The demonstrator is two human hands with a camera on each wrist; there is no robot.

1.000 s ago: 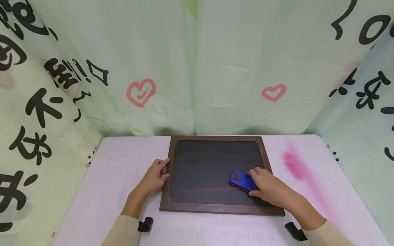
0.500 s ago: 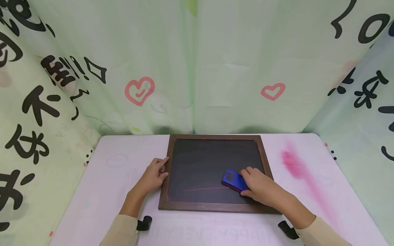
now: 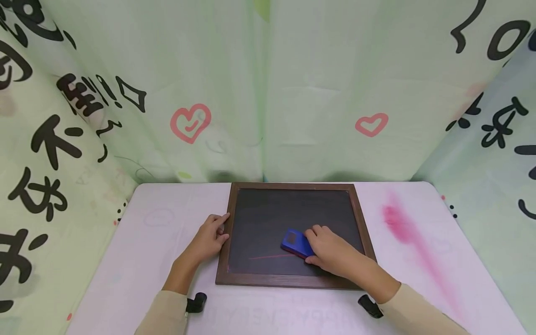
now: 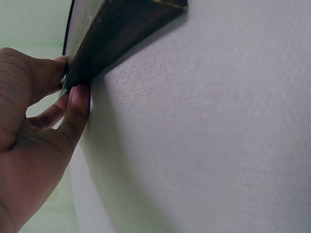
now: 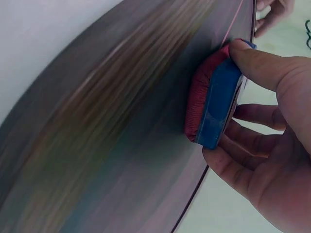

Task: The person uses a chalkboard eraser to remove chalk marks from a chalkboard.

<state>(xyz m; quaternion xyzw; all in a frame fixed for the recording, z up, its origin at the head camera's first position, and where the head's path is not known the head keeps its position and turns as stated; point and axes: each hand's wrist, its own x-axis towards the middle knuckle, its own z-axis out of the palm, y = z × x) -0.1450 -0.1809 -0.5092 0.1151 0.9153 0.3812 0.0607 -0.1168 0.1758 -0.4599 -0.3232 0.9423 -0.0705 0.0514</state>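
A blackboard point(image 3: 268, 209) with a brown wooden frame lies flat on the white table. Its left edge is pinched by my left hand point(image 3: 208, 239); the left wrist view shows fingertips point(image 4: 80, 97) against the side of the frame point(image 4: 126, 34). My right hand point(image 3: 335, 253) grips a blackboard eraser point(image 3: 295, 242) with thumb and fingers. The eraser has a blue back and a red pad point(image 5: 198, 102) turned to the board. A thin pink line point(image 3: 265, 257) runs left from the eraser across the lower board. Whatever part of the line lies under the eraser is hidden.
The white table point(image 3: 167, 260) surrounds the board. A pink stain point(image 3: 398, 221) marks its right side. Pale green curtains point(image 3: 318, 93) with dark lettering and red hearts hang behind and on both sides. Black straps with small devices sit at both wrists.
My right hand has slid the eraser left across the board along the pink line, and the visible line has become shorter. My left hand keeps its place on the board's left edge.
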